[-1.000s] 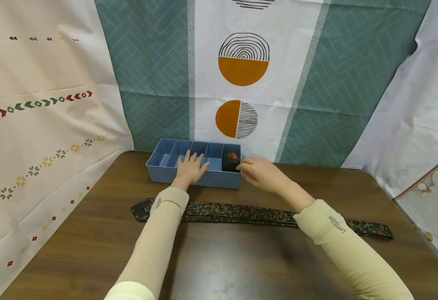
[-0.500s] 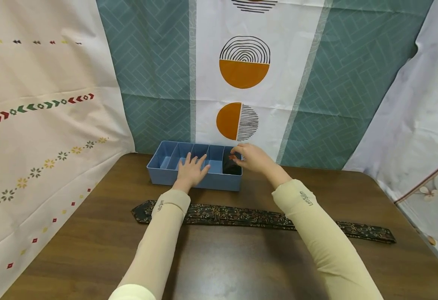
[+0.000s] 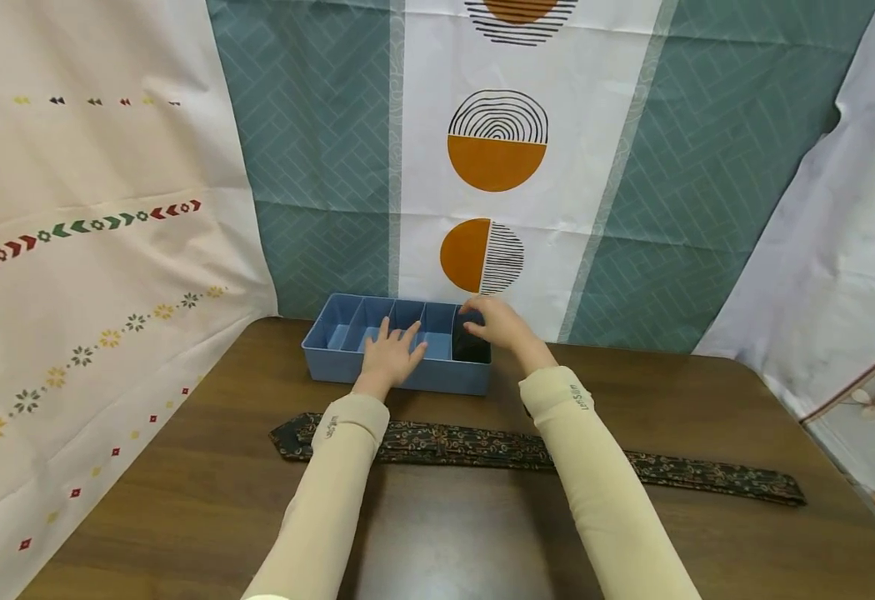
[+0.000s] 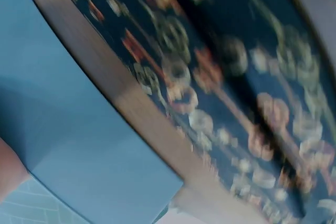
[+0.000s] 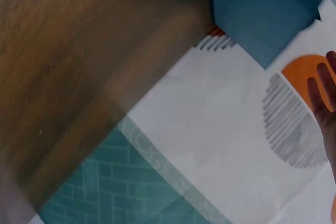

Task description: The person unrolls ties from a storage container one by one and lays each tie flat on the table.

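Note:
A blue organizer box (image 3: 400, 372), split into several compartments, stands at the back of the table. My left hand (image 3: 390, 360) lies over its front rim with the fingers spread. Over the rightmost compartment is my right hand (image 3: 503, 323), fingers loosely bent and nothing visible between them. Dark fabric (image 3: 471, 347) fills that compartment, partly hidden by this hand. In front of the box a dark patterned necktie (image 3: 475, 447) stretches lengthwise across the table, passing under both forearms. The left wrist view shows the necktie (image 4: 210, 93) close up beside the box wall (image 4: 89, 114).
The brown wooden table (image 3: 452, 533) ends at the back against a hanging green and white curtain (image 3: 317, 158). Patterned cloth (image 3: 107, 275) hangs on the left, and a pale cloth (image 3: 850, 275) on the right.
My right hand has moved left from the box's right end to above the rightmost compartment. The left hand stays at the front rim. The head view has tilted slightly up.

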A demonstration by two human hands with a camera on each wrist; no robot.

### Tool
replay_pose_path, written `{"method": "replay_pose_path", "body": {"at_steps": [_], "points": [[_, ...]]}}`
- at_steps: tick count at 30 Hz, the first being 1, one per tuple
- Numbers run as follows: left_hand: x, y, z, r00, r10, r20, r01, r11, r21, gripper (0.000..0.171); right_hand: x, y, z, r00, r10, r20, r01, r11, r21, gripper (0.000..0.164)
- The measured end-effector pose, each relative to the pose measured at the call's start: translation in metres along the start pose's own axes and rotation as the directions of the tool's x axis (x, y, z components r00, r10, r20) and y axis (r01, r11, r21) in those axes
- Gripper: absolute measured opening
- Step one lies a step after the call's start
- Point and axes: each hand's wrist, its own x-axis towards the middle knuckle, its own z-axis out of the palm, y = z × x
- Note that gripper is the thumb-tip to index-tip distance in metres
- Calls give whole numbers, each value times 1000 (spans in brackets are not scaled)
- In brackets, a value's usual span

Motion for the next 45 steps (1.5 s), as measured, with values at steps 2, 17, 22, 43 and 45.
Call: {"method": "replay_pose_path", "body": {"at_steps": [2,17,22,43,45], "points": [[1,-3,-2,1000,-2,-6,2,1000,10,58,4,1,8,999,-18,39,19,1000,-18,28],[2,-2,-4,999,6,-36,-6,1000,1,58,9,-1,24,965,122,234,-83,982,-168,45],[1,1,-1,1000,2,-26,-2,1000,2,57,3,5,35,968,147,202,-119,982,-145,46],[2,1,1,999,-34,-11,34,999,9,56,2,9,48,998,50,42,-41,982,-186,36],[2,2,2,999,-33,-10,33,999,4,56,1,9,49,998,52,40,-44,983,-177,36]]}}
